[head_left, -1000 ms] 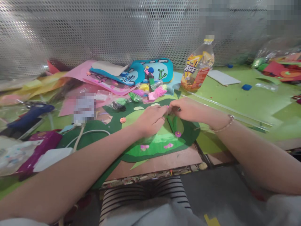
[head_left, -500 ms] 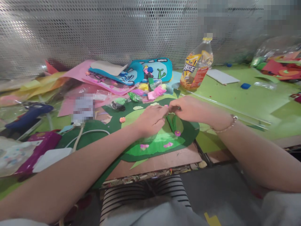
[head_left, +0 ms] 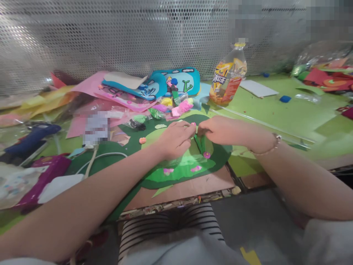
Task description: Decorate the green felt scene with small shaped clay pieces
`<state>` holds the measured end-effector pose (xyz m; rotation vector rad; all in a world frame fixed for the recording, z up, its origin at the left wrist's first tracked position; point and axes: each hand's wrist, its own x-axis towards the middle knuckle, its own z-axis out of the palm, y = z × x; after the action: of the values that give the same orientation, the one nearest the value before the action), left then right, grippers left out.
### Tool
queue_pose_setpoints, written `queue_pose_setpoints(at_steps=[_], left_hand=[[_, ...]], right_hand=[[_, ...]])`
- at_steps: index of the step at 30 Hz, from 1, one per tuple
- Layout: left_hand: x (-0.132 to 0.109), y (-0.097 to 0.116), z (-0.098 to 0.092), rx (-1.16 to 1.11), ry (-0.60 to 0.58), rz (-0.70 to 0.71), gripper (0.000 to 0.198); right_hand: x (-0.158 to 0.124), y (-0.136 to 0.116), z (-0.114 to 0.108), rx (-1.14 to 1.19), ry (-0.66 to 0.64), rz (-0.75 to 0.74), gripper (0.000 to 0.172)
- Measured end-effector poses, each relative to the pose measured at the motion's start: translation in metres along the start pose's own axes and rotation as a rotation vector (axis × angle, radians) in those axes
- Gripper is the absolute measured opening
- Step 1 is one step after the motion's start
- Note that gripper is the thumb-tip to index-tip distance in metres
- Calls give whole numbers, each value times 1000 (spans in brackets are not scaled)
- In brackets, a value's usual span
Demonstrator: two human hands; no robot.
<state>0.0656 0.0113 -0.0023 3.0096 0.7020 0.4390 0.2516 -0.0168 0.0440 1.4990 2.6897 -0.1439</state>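
Across the green paper picture lies my left hand, its fingers stretched flat and the tips beside a small pink clay flower. My right hand comes in from the right with its fingers pinched at the upper end of a green clay stem; the exact grip is partly hidden. Below that stem sits a purple-pink clay flower. Pink-and-white clay bits dot the lower green part. At the picture's left side is an orange clay piece.
Behind the picture lie bagged clay lumps and blue craft pieces. A drink bottle stands at back right, near a white board. On the left are a blue glue gun, a white cable and a purple box.
My right hand's fingertips have shifted slightly down, from near the pink flower to the upper end of the green stem. My left hand stays in nearly the same place.
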Motion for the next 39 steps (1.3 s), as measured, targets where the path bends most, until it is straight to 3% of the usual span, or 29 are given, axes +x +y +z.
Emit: queue_pose_setpoints(at_steps=[6,12,14,20,25,33,39], left_hand=[[-3,2,-2,62,-38,32,36],[-2,2,-1,-102,7,-36,26],[-2,2,-1,-156,28,-76,21],[-2,2,0,-170,77,-120,16],[-3,2,1,-129,57,-107,17],[-2,4,1,-78,24,-110,21],[-3,6,-1,-74,16,-108,22]], right_hand=[[-15,-11,2,-149,-62,-30,17],[-24,-14,5,-324,-94,-261,19],[-24,-15,3,-278,-98,-238,19],[-16,-15,-3,-78,-86,20,16],[-15,-15,0,-68,-85,-23,10],[-16,-13,-1,-5,-107,53,11],[-19,-14,0,-60,-116,-48,9]])
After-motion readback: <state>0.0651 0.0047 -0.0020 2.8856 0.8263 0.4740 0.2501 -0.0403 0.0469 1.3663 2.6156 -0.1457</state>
